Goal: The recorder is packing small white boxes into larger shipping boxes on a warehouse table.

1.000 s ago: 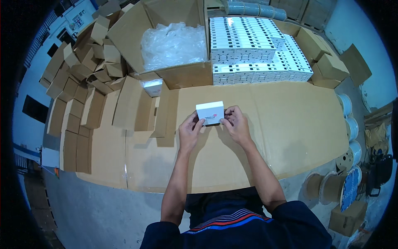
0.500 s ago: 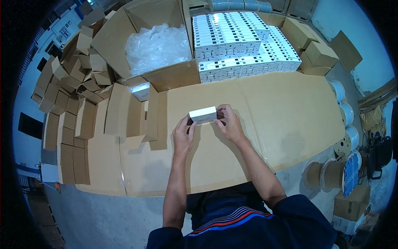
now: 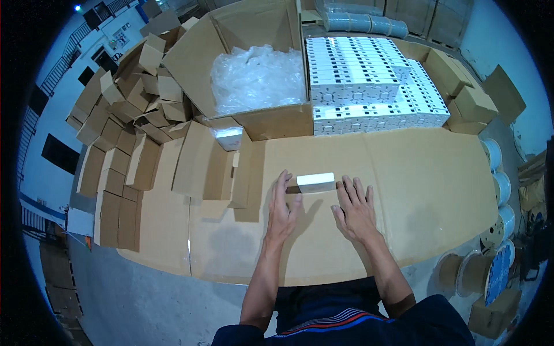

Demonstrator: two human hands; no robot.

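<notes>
Half a second ago both hands pinched the small white box (image 3: 315,182) up off the cardboard-covered table (image 3: 438,190); now it lies flat on it, apparently set down. The left hand (image 3: 283,209) rests open, fingertips touching the box's left end; the right hand (image 3: 355,209) is spread flat, just beside it, gripping nothing. The box's long axis runs left-right, tilted slightly up rightward, just past the fingertips.
</notes>
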